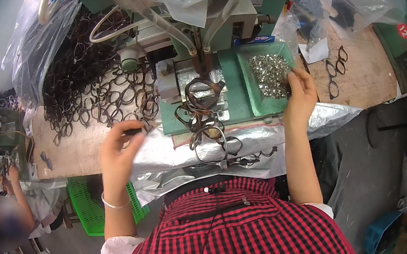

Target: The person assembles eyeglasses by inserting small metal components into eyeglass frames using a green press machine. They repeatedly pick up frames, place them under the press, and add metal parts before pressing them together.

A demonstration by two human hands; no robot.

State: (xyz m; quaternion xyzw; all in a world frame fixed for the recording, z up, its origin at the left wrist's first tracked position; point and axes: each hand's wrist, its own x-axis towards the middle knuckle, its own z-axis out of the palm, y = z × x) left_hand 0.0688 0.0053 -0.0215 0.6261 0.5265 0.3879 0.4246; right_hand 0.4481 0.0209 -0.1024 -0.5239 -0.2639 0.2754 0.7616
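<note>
My left hand (pixel 121 152) hovers by the near edge of the bench, slightly blurred, fingers curved and thumb apart. Something dark shows between its thumb and fingers, beside the loose eyeglass frames (pixel 127 96). My right hand (pixel 302 99) reaches the right rim of a green tray (pixel 256 106). Its fingers are bent together over small shiny metal parts (pixel 270 75); whether a part is between the fingertips is hidden. Between my hands, several brown tortoiseshell eyeglass frames (pixel 201 101) hang in a cluster at the front of a green bench machine (pixel 265 9).
A dense dark pile of frames (pixel 73 61) covers the bench's left side. Two frames (pixel 335 73) lie right of the tray. Silver foil (pixel 340 119) lines the bench edge. A green basket (pixel 89 207) stands below left. Another person's hand (pixel 12 174) works at a machine far left.
</note>
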